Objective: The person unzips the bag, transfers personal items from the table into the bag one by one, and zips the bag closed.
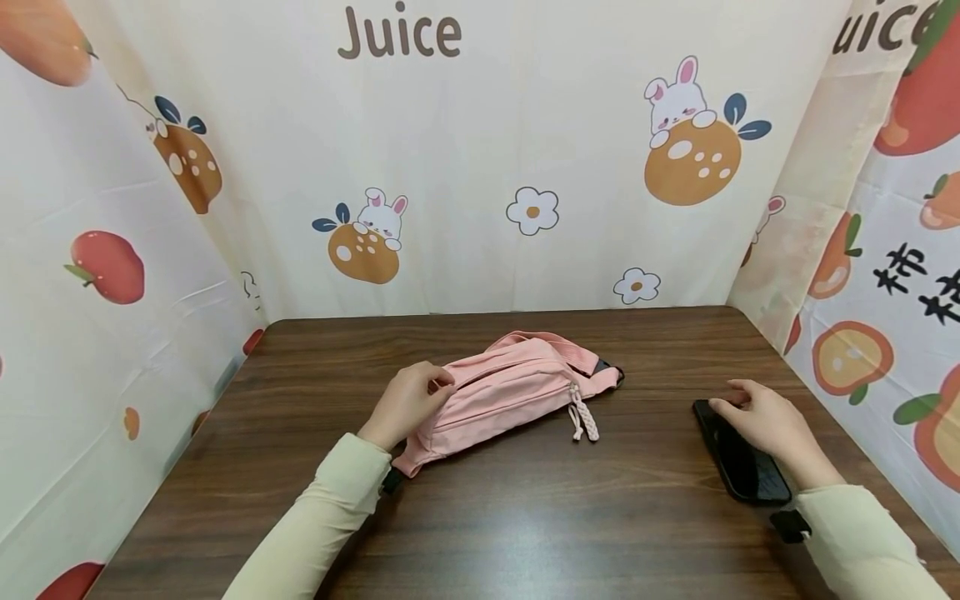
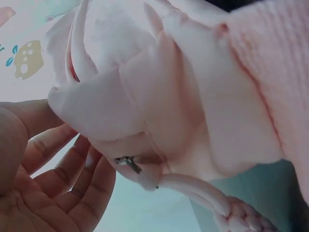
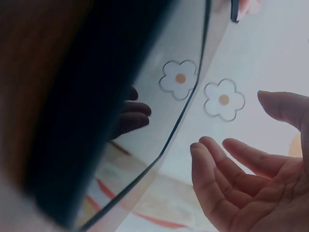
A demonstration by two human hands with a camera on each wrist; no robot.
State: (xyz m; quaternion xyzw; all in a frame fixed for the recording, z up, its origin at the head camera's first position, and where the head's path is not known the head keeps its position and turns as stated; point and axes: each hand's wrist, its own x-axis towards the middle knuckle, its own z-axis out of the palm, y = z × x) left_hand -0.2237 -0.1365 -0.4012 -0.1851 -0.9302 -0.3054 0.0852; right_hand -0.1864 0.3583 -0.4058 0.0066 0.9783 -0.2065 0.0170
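A pink waist bag [image 1: 510,387] lies slanted on the table, its top zip partly open and a braided pull [image 1: 588,417] hanging at its right front. At the bag's upper left edge, my left hand [image 1: 412,400] pinches the fabric. In the left wrist view the thumb meets a corner of the pink cloth [image 2: 106,101], and the other fingertips go out of sight behind it. My right hand [image 1: 772,425] hovers over a black smartphone [image 1: 738,462], thumb and fingers apart. The right wrist view shows the fingers loosely bent and holding nothing, mirrored in the phone's glossy screen [image 3: 149,111].
The brown wooden table [image 1: 570,525] has a printed curtain [image 1: 465,150] behind it and on both sides. A black buckle [image 1: 392,480] shows at the bag's left end. The bag's strap [image 1: 540,340] loops behind it toward a dark clip [image 1: 611,371].
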